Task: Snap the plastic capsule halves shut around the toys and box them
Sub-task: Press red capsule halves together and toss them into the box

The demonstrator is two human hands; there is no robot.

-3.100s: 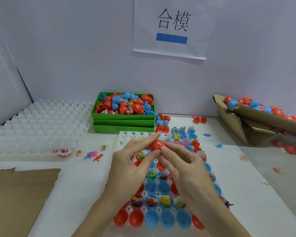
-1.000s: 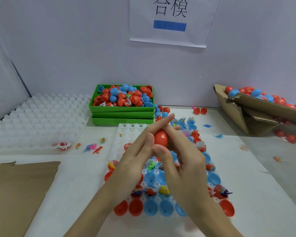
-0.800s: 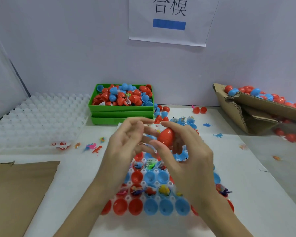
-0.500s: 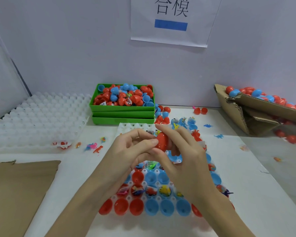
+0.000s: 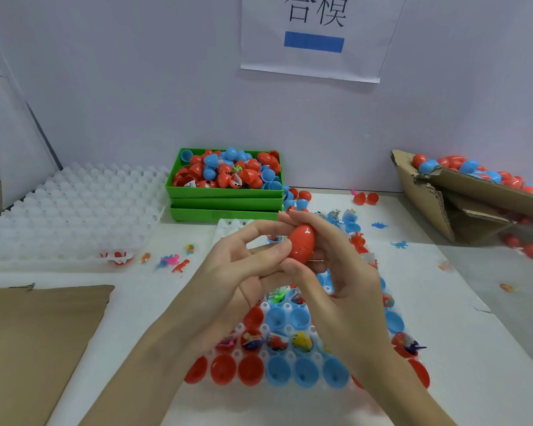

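Red capsule [image 5: 302, 243] was held above tray [image 5: 228, 225] centre, pinched by right hand [image 5: 339, 281] w/ left hand [image 5: 237, 265] thumb pressed on seam, presumably to check closure; box [image 5: 462, 210] lay at 2 o'clock.

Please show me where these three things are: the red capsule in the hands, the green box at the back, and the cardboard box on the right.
red capsule [image 5: 302, 243], head view, middle of its shell.
green box [image 5: 225, 192], head view, front wall.
cardboard box [image 5: 425, 204], head view, left side wall.
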